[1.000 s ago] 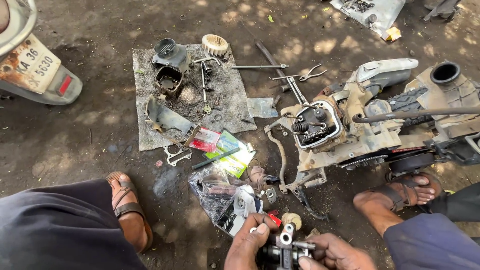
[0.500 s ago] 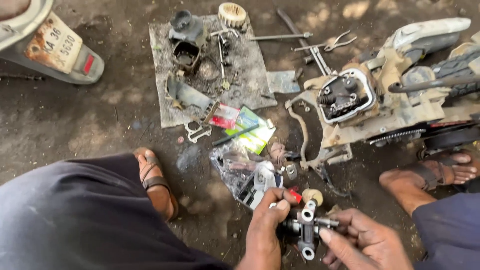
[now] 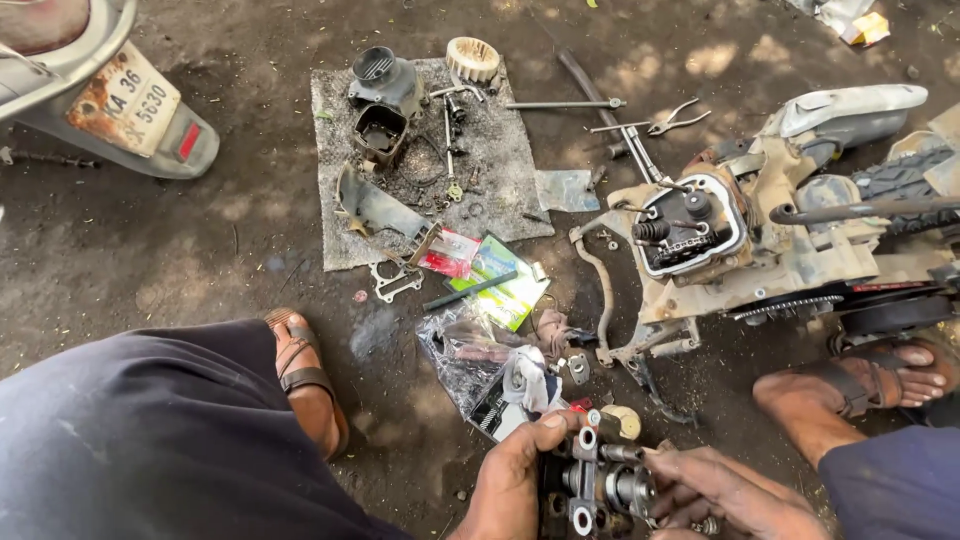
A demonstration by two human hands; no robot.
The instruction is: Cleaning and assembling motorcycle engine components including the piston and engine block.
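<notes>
Low in the head view, both hands grip a small greasy metal engine part (image 3: pixel 598 480) with round bores and a shaft. My left hand (image 3: pixel 515 475) holds its left side, thumb up against the top. My right hand (image 3: pixel 725 490) wraps the right side, fingers under the shaft. Just above the part lie a clear plastic bag (image 3: pixel 465 355) with small parts, a rag (image 3: pixel 528 378) and a pale round cap (image 3: pixel 626 420). A stripped engine block (image 3: pixel 695 235) with an open cylinder head stands to the upper right.
A grey mat (image 3: pixel 500 170) holds a cylinder (image 3: pixel 385 95), a gear (image 3: pixel 472 58) and small pieces. Colourful packets (image 3: pixel 490 275), a gasket (image 3: pixel 395 280), pliers (image 3: pixel 670 118) and a rod (image 3: pixel 565 103) lie on the dirt. My sandalled feet (image 3: pixel 310 385) (image 3: pixel 860 380) flank the work. A scooter's rear (image 3: pixel 110 100) is upper left.
The view has shifted, so everything sits further right and up. Both hands still hold the engine part, which is turned so its bored end faces up.
</notes>
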